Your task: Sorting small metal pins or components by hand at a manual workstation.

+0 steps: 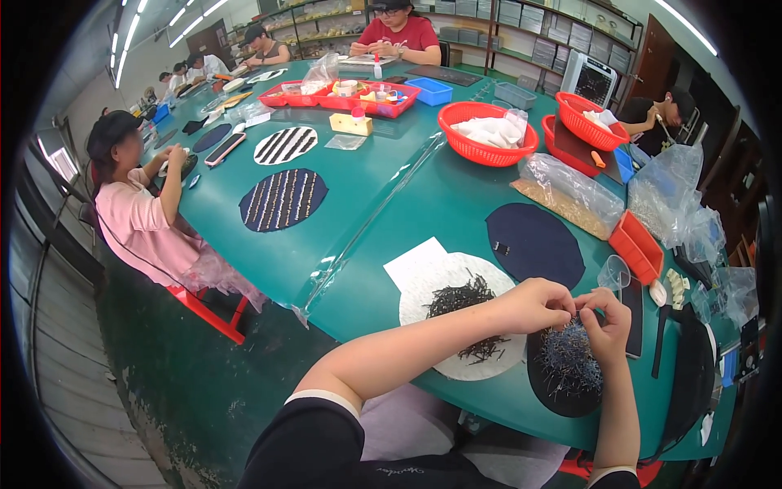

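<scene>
Pins [570, 359] bristle in a grey, wiry thicket from the black round pad [562, 375] that lies at the near edge of the table [391, 204], right under my hands. My left hand [538, 304] and my right hand [607, 322] meet just above it, fingertips curled in and pressed together as if pinching something very small; what sits between them is too tiny for me to make out. Both forearms are bare, coming out of dark sleeves with pale cuffs.

Just left of the pad lies a white round sheet [440, 297], papery and matte, with a loose heap of thin dark sticks [460, 297] scattered on it. A square of white paper [414, 262] pokes out from beneath its far side. To my right stand a small clear cup [615, 273] and a narrow black strip [634, 314].

Further off, a dark blue round cloth [533, 244] lies flat, with an orange plastic tray [637, 246] and crinkled clear bags [570, 191] beyond it. Red mesh baskets [486, 130] hold white pieces.

The table is wide, smooth and teal green, slightly glossy. On its left half lie two round pads with rows of pale stripes [283, 200], and a person in a pink shirt [134, 216] sits beside them. More people sit at the far end, and shelves of grey boxes [554, 28] line the back wall under strip lights.
</scene>
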